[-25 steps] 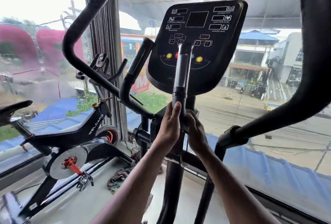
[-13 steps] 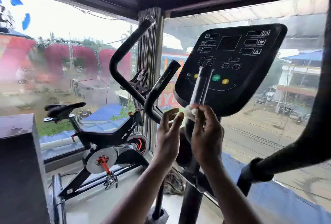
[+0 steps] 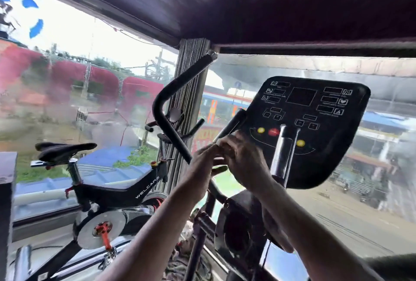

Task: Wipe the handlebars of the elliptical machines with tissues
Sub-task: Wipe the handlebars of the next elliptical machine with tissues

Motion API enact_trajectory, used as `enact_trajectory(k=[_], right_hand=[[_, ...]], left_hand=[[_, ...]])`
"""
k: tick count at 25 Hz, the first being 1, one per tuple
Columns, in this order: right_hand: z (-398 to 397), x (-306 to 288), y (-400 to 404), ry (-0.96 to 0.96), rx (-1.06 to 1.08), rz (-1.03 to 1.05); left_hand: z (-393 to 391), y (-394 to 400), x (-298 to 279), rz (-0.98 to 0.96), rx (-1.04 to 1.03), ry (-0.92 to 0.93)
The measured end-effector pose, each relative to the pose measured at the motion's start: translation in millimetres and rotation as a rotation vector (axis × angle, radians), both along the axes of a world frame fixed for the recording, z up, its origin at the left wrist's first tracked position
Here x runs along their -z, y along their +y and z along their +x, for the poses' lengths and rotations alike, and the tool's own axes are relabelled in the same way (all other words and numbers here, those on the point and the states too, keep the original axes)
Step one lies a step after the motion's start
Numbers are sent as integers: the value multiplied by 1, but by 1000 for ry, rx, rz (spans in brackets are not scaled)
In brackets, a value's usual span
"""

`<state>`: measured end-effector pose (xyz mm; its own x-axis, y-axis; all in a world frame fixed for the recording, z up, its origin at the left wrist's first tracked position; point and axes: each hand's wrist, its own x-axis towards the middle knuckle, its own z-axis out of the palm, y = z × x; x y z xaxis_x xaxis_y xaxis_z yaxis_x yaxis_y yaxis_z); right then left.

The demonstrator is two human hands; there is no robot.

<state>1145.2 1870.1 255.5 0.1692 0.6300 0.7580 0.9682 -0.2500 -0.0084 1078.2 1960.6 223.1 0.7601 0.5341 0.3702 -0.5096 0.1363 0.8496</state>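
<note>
Exercise bike [image 3: 108,190], branded WELCARE, stands at lower left of the frame beside the window, untouched. Moving right, the elliptical's long left handlebar [image 3: 177,91] rises from centre frame toward the upper middle; no hand is on it. At centre, the left hand [image 3: 202,159] and right hand [image 3: 243,157] meet on the short inner left grip [image 3: 231,123], which slants up toward the console [image 3: 315,109]. The right hand is curled over the lower end of that grip; the left hand's fingers are bent in against it from the left side. Tissue cannot be made out: if present, it is hidden inside the hands, so whether either hand grasps it cannot be told. Right of the hands, the short inner right grip [image 3: 284,152] stands in front of the console, unattended.

Judgement: wiping is under way on the inner left grip. The long outer bars show no sign of attention now and presumably remain, as would any other machines.
</note>
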Motion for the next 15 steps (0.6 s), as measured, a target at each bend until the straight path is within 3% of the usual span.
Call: enact_trajectory(k=[1,5,8,11,13,15], right_hand=[[11,-9,11,43,21,59],[60,-52,50,95,181,204],[78,-47,68,52,366,218],[60,-1,74,-85,245,-66],[58,0,64,-165,179,-188],[70,-29,61,-172,288,-64]], left_hand=[[5,12,-3,14,-13,15],[56,72,-8,178,-430,54],[92,79,-2,313,-406,194],[107,80,8,375,-458,248],[104,79,11,359,-478,207],[98,78,11,278,-458,163]])
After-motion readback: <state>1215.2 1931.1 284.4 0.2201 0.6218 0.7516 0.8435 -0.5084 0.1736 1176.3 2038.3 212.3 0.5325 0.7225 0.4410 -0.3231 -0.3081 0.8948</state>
